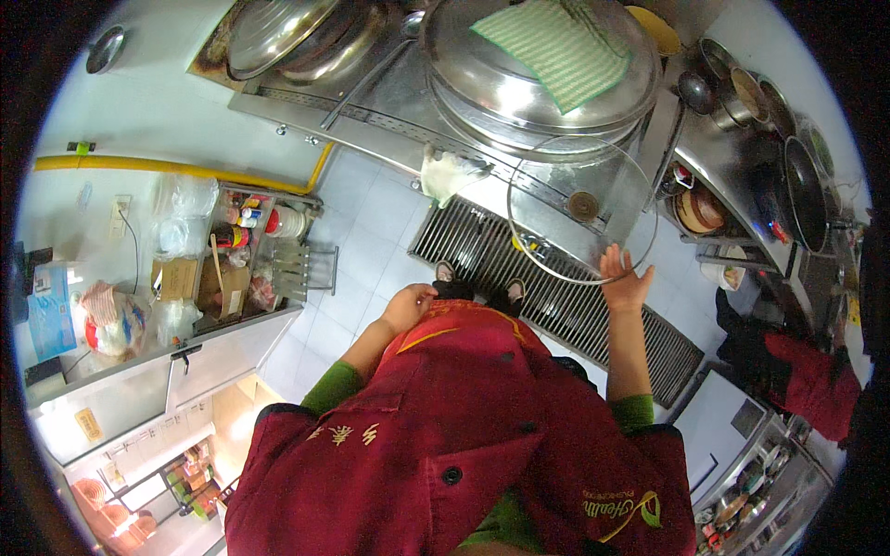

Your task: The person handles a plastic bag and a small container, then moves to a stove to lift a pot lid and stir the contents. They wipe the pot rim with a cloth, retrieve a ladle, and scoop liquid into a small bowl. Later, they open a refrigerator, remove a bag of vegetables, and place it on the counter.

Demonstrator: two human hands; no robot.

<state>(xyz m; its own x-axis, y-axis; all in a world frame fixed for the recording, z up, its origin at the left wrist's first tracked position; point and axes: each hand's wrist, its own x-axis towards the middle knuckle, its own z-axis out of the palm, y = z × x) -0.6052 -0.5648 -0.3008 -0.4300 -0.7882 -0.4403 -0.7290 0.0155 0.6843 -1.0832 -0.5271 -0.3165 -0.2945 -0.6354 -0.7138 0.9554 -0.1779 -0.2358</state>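
My right hand (624, 279) is palm up at the lower right rim of a round glass lid (615, 170). Its fingers are spread and lie behind the clear lid, which has a thin metal rim and a brown knob and overlaps the steel stove edge. Beside the red apron at my waist, my left hand (411, 307) has its fingers curled; whether they hold anything is hidden. Beyond the glass lid stands a large domed steel lid (480, 76) on a wide pot, with a green-striped cloth (591, 66) on top. A whitish glove or rag (445, 174) hangs over the stove's front edge.
A long-handled ladle (368, 83) lies on the stove, left of the big pot. Pans (805, 194) and pots line the right counter. A floor grating (577, 292) runs below me. Shelves (208, 264) are at left; a person in dark red (813, 375) is at right.
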